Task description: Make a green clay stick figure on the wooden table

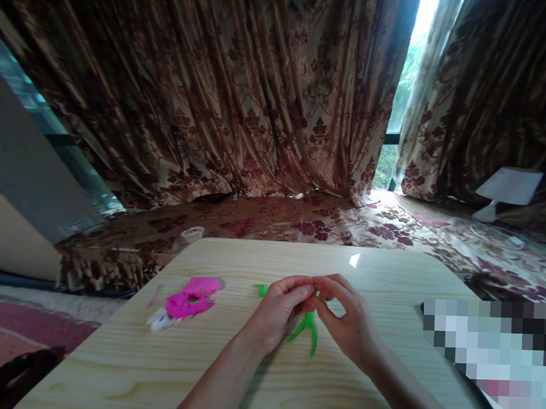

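Over the middle of the table, the fingertips of my left hand (pixel 284 306) and my right hand (pixel 352 320) meet in a pinch. A bit of green clay shows between them, mostly covered by the fingers. Just below the fingers lies a bright green clay piece (pixel 308 325) with two thin, leg-like strands spread apart. Whether it joins the bit in my fingers is hidden. Left of my left hand rests a small green lump (pixel 263 290) with a thin tail. Farther left is a crumpled, irregular pink mass (pixel 189 303), with a whitish crumpled piece (pixel 160 321) against its lower end.
The light wood table (pixel 159 373) has rounded far corners. At its right edge lies a dark-edged flat object (pixel 455 366), its surface blurred out. Behind stand patterned curtains (pixel 259 96) and a cloth-covered ledge (pixel 272 219) with a white lamp (pixel 509 186) at right.
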Demonstrator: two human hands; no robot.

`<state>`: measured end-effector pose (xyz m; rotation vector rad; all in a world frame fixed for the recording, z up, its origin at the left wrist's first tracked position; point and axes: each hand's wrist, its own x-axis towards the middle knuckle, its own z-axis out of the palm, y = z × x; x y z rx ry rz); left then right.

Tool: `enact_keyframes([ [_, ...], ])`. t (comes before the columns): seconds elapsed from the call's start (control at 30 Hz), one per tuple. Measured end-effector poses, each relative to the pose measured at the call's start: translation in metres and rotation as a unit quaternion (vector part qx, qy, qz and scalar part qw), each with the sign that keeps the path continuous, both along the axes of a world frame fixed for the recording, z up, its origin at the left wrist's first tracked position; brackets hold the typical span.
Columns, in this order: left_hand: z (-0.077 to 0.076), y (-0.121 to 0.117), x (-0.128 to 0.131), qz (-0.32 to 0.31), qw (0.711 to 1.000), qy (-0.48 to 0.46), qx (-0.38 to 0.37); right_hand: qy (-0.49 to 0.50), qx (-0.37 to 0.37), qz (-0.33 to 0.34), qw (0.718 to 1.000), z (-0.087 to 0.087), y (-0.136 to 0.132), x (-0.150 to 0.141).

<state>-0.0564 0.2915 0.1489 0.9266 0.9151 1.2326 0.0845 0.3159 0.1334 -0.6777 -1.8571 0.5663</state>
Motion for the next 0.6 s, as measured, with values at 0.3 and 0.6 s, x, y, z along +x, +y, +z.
enact_keyframes([
  [0.3,-0.0056,0.0038,-0.0018,0.001,0.999,-0.042,-0.018,-0.006,0.003,0.001,1.000,-0.0006,-0.0003,0.0024],
  [0.6,-0.0003,0.0011,-0.0013,0.002,0.999,0.046,0.022,0.012,-0.002,-0.016,1.000,0.0019,0.0040,0.0064],
])
